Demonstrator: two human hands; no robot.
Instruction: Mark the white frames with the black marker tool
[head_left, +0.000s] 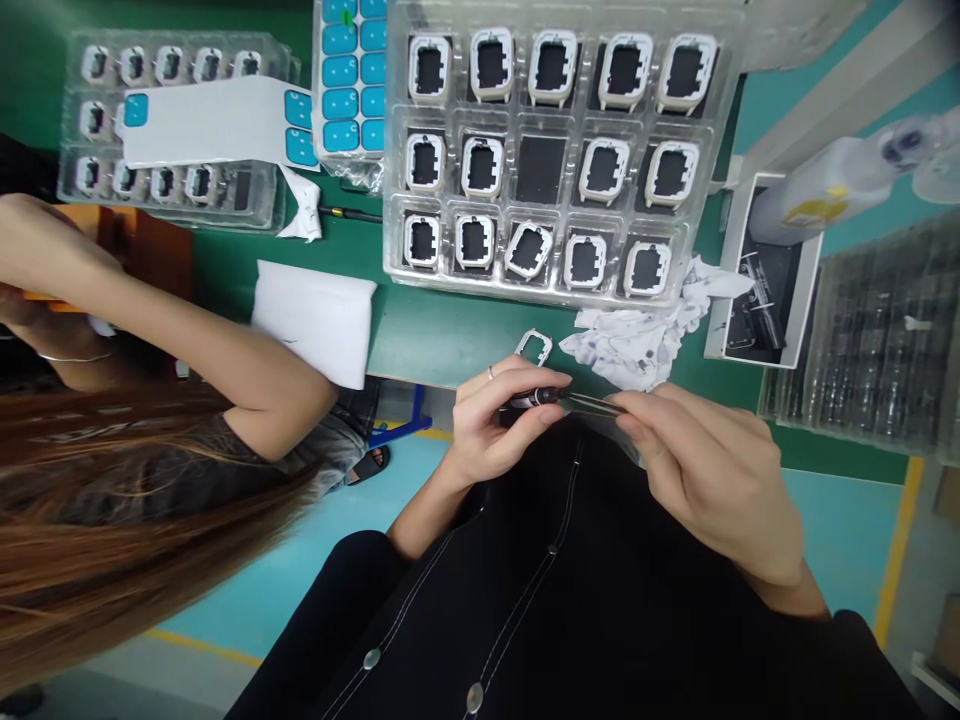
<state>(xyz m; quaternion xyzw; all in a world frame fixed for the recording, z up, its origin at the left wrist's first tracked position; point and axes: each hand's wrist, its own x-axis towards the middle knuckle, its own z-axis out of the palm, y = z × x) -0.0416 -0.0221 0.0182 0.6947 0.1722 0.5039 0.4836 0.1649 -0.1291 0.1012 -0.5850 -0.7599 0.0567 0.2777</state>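
In front of my chest, my left hand is closed around a short black marker pen with pale markings. My right hand pinches a pair of thin metal tweezers; their tips meet the pen's end beside my left fingertips. Just beyond my left fingers a loose white watch-shaped frame lies on the green table near its edge. Farther back stands a clear plastic tray with rows of similar white frames; one pocket in the middle row holds no frame. My fingers hide part of the pen.
A stained white cloth lies right of the loose frame. A white box at the right holds black pens and a bottle. At left are a folded white cloth, blue-label sheets, another frame tray and a co-worker's arm.
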